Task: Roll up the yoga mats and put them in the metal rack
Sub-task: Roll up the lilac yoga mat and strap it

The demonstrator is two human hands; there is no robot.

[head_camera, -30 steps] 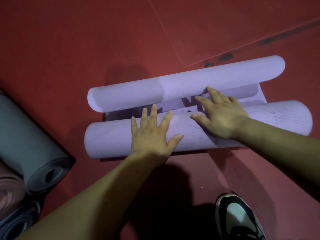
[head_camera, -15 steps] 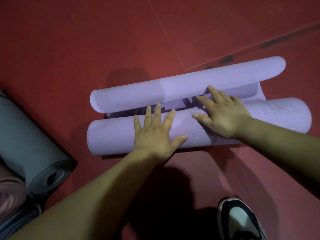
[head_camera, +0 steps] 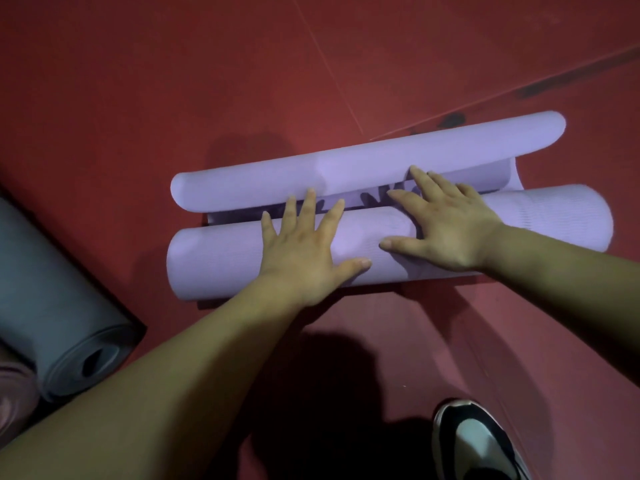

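Observation:
A lilac yoga mat (head_camera: 214,261) lies on the red floor, rolled into a thick roll nearest me. Its far end curls up into a second, thinner roll (head_camera: 381,161), and only a narrow strip of flat mat shows between the two. My left hand (head_camera: 304,247) presses flat on the near roll with fingers spread. Beside it my right hand (head_camera: 446,226) also presses flat on the roll, its fingertips reaching the gap and touching the far curl. No metal rack is in view.
A rolled grey mat (head_camera: 52,306) lies at the left edge with a pinkish roll (head_camera: 14,393) beside it. A black-and-white shoe (head_camera: 481,441) stands at the bottom right. Red floor (head_camera: 173,81) with thin seam lines stretches beyond the mat.
The near roll has moved a little away from me under both palms, narrowing the gap to the far curl. Both hands stay flat on it.

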